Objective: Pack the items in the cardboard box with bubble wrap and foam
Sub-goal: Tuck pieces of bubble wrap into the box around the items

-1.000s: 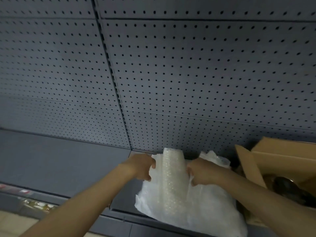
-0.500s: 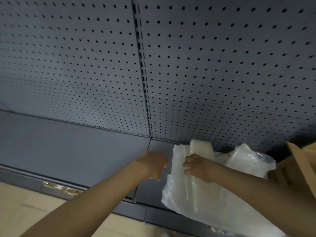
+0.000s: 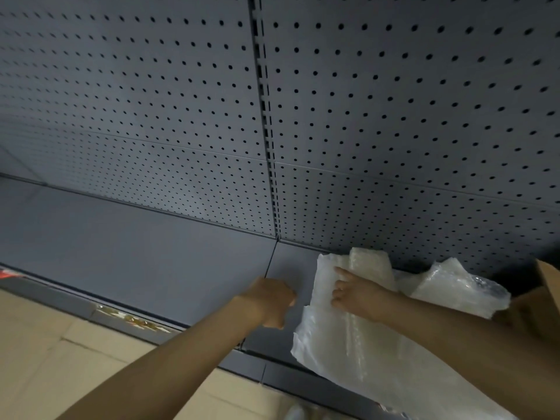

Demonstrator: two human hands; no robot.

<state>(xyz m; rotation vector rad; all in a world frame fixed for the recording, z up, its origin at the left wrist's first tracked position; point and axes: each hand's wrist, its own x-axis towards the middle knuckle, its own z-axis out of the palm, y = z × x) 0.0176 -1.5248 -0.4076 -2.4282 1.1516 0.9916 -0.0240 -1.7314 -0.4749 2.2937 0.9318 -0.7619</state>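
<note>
A white foam sheet (image 3: 333, 353) lies on the grey shelf (image 3: 145, 262) and hangs over its front edge. A folded strip of bubble wrap (image 3: 371, 265) lies along the sheet. My right hand (image 3: 356, 297) rests on that strip, index finger straight, the other fingers curled on the wrap. Left of the sheet's edge, my left hand (image 3: 271, 300) is curled into a fist, holds nothing and is apart from the sheet. A bundle in bubble wrap (image 3: 454, 287) lies behind my right forearm. Only a flap of the cardboard box (image 3: 548, 286) shows at the right edge.
A grey pegboard wall (image 3: 394, 116) rises behind the shelf, with a slotted upright (image 3: 265, 116) in its middle. Bare shelf surface stretches to the left. Tan floor tiles (image 3: 45, 344) show below the shelf's front rail (image 3: 130, 321).
My left hand has let go of the bubble wrap and pulled back to the left as a fist. The view has swung left, so the box has slid almost out of sight.
</note>
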